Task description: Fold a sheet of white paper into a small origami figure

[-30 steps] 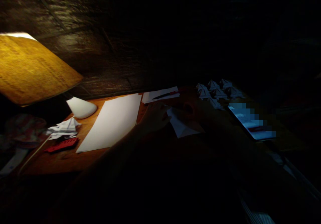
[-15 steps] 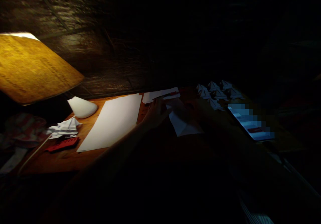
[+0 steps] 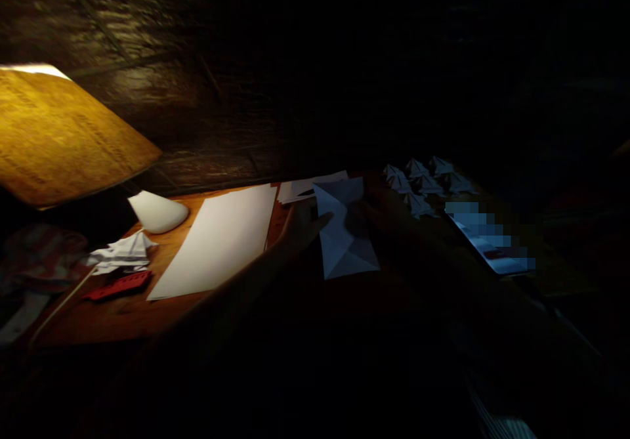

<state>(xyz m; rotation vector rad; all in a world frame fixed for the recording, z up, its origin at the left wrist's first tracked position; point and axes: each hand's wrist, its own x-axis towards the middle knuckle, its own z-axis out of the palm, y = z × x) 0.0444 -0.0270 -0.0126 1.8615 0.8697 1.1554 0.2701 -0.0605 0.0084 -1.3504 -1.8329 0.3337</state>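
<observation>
The scene is very dark. A creased white sheet of paper (image 3: pixel 342 235) lies on the wooden table (image 3: pixel 132 308), unfolded with crossing fold lines. My left hand (image 3: pixel 302 226) grips its left edge, thumb on the paper. My right hand (image 3: pixel 381 212) is a dim shape at the paper's right edge, fingers on it.
A flat white sheet (image 3: pixel 219 239) lies left of my hands, more sheets (image 3: pixel 300 186) behind. Several folded paper pieces (image 3: pixel 426 180) sit at the back right beside a lit phone (image 3: pixel 487 239). At the left are a lampshade (image 3: pixel 59 137), a white cone (image 3: pixel 157 210), crumpled paper (image 3: pixel 123 252) and a red strip (image 3: pixel 118 285).
The folded paper has been opened out into a larger creased sheet and shifted a little left. Both hands moved up along its edges.
</observation>
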